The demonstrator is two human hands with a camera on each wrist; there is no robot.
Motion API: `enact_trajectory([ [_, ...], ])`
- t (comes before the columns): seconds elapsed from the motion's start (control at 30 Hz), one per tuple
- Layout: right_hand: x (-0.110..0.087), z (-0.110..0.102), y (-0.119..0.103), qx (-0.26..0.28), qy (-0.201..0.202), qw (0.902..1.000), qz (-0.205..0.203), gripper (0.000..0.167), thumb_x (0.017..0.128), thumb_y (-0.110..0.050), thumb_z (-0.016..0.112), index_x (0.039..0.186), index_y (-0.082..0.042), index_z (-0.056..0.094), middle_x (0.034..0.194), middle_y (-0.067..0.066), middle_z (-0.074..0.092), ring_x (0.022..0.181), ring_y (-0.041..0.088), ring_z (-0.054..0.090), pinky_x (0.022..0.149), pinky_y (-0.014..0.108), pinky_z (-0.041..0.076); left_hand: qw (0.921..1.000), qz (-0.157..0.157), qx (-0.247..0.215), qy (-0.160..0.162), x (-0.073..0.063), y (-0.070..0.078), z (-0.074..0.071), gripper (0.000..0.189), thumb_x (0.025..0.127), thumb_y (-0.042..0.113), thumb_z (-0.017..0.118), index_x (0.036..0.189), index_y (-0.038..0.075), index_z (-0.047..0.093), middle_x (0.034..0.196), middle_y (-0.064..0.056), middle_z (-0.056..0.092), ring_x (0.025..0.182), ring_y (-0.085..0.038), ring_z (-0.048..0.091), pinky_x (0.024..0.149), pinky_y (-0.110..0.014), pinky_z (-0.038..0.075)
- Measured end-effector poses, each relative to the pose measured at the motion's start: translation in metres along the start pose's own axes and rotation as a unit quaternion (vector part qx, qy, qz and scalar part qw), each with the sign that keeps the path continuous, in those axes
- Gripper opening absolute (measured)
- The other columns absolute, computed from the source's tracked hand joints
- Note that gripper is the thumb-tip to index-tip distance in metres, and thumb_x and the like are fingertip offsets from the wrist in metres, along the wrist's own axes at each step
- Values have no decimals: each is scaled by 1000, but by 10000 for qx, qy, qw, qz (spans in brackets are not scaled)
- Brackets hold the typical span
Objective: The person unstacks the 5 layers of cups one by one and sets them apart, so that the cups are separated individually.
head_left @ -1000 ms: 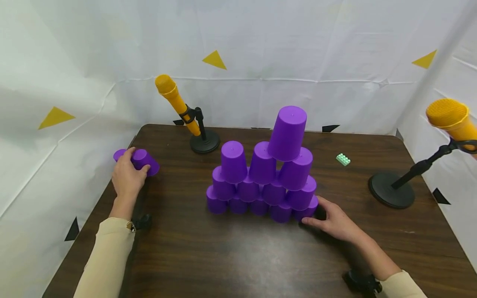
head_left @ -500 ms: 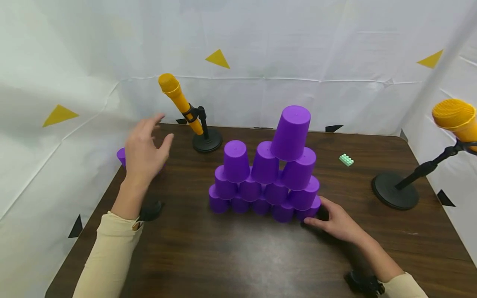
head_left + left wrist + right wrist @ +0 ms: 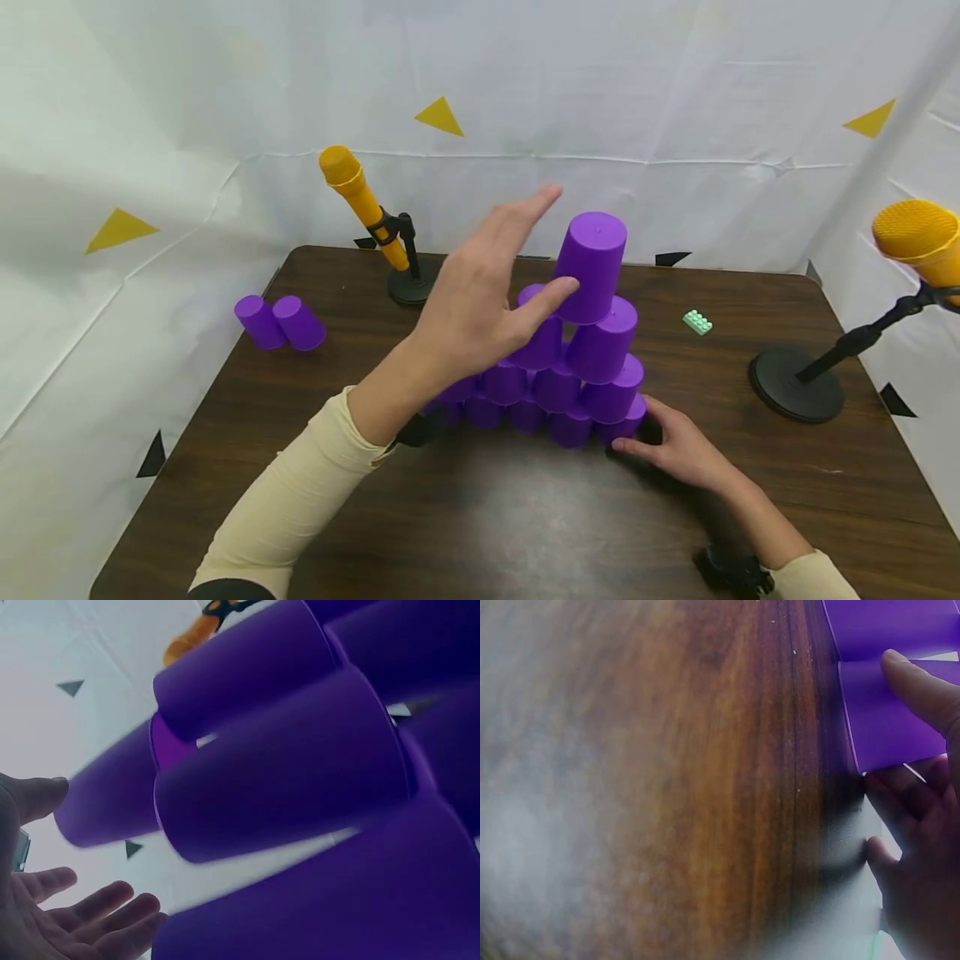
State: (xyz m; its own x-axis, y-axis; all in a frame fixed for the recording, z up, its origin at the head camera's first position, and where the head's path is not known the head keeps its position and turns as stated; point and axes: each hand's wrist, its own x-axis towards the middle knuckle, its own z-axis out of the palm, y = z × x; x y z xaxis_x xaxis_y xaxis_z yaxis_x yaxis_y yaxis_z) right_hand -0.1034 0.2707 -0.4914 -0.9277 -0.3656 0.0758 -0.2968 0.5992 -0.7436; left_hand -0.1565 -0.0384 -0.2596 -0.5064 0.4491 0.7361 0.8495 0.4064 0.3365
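A pyramid of upside-down purple cups (image 3: 600, 342) stands on the dark wooden table, several rows high. A single cup (image 3: 600, 250) crowns it toward the right. My left hand (image 3: 476, 300), thumb and fingers spread, is just left of that top cup; the left wrist view has the thumb close to the cup's base, contact unclear. The left hand hides the third row's left cup. Low on the right, my right hand (image 3: 678, 446) holds the bottom-row end cup (image 3: 892, 716), its thumb in front and fingers behind.
Two upside-down purple cups (image 3: 298, 323) stand side by side near the table's left edge. A yellow microphone (image 3: 360, 196) on a black stand is behind at left, another yellow microphone (image 3: 911, 233) at right. A small green toy brick (image 3: 697, 322) lies back right.
My left hand has left the two cups at the table's left edge and swung right, up to the pyramid's top cup. The right hand has stayed at the bottom-row end cup.
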Motion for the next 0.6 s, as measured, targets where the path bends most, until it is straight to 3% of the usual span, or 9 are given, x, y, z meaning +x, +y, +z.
enact_trajectory([
  [0.3,0,0,0,22,19,10000,36,65,83,-30,80,138,-7,52,131,13,61,124,38,52,100,61,39,9988,-259,-319,-267,7,17,20,65,92,33,68,147,11,41,133,-5,53,118,-11,53,87,-24,49],
  [0.6,1,0,0,-14,-3,10000,52,67,83,-31,79,139,-7,51,132,14,60,125,38,52,100,61,39,9978,-458,-447,-183,5,15,23,57,89,22,71,141,13,49,127,-3,56,107,-9,58,75,-22,50],
])
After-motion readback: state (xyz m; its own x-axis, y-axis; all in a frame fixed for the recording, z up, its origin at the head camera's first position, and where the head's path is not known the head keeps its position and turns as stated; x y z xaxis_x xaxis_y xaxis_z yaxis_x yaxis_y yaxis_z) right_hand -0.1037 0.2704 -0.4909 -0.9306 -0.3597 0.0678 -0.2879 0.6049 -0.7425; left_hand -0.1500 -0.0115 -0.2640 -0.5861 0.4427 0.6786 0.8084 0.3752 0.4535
